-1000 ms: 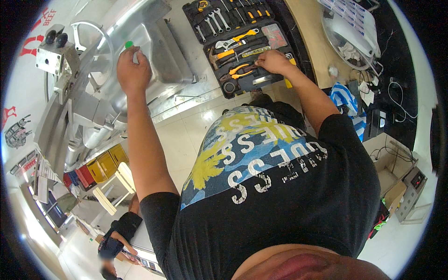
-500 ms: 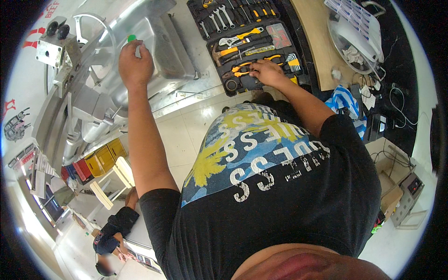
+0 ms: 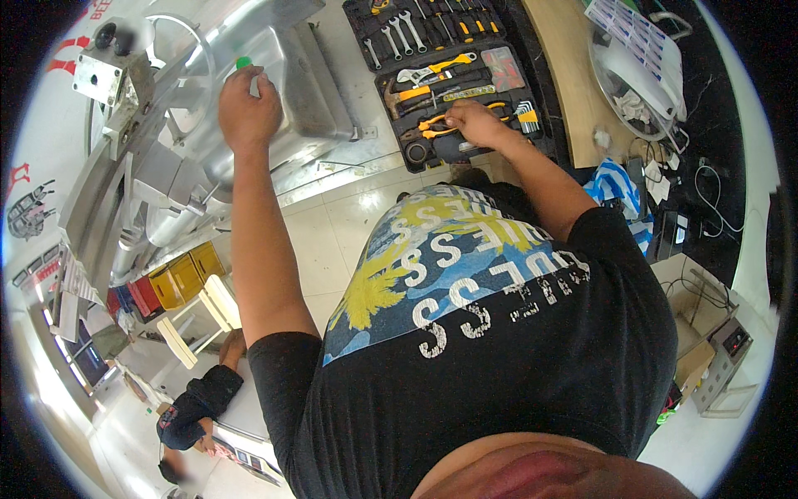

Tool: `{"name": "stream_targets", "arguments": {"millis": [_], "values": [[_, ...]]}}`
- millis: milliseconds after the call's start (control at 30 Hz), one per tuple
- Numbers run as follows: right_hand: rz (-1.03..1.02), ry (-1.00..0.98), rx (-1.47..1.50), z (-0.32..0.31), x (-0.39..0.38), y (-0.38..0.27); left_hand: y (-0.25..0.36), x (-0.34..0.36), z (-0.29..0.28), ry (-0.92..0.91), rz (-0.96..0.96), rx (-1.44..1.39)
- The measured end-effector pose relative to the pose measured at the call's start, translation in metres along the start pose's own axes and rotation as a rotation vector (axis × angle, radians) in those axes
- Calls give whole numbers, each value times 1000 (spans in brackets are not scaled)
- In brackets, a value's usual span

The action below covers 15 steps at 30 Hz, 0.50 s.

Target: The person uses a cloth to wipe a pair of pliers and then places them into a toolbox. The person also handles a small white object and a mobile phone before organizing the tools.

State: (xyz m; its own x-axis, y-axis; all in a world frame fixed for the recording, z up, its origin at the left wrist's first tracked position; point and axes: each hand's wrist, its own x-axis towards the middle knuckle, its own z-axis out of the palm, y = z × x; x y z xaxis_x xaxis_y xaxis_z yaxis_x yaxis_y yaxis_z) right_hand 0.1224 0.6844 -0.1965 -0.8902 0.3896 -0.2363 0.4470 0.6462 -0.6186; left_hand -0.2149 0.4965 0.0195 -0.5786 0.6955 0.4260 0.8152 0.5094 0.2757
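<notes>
On the left, my left hand [image 3: 249,110] is closed over the metal machine, its fingers curled round something with a green end [image 3: 243,62] that sticks out past the knuckles. The rest of that thing is hidden by the hand. My right hand [image 3: 479,125] reaches into an open black tool case [image 3: 399,108], fingertips closed on the orange-and-black handles of pliers [image 3: 435,126] lying in their slot. Above the pliers in the case are a hammer [image 3: 392,96], an adjustable wrench [image 3: 432,69] and several spanners [image 3: 399,35]. A set of hex keys [image 3: 527,116] sits right of the hand.
A steel machine with a basin-like tray [image 3: 312,100] and a wheel fills the left. Right of the case are a wooden board [image 3: 565,83], a clear-lidded container [image 3: 628,91] and a blue-striped bag [image 3: 611,187]. Yellow crates [image 3: 179,279], a cream stool [image 3: 199,320] and another person [image 3: 199,407] are lower left.
My right hand has shifted slightly up and right over the pliers, and a shiny piece now shows below it. My left hand keeps its hold. The whole view has shifted a little.
</notes>
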Motion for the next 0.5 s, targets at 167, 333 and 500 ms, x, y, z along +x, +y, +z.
{"name": "stream_targets", "arguments": {"millis": [167, 333, 500], "values": [[159, -242, -5, -27, 18, 6, -1, 0, 0, -4, 12, -9], [188, 85, -98, -21, 6, 4, -1, -2, -1, -5, 21, 10], [234, 50, -129, -4, -4, 2, 0, -1, -1, -3, 15, -15]]}}
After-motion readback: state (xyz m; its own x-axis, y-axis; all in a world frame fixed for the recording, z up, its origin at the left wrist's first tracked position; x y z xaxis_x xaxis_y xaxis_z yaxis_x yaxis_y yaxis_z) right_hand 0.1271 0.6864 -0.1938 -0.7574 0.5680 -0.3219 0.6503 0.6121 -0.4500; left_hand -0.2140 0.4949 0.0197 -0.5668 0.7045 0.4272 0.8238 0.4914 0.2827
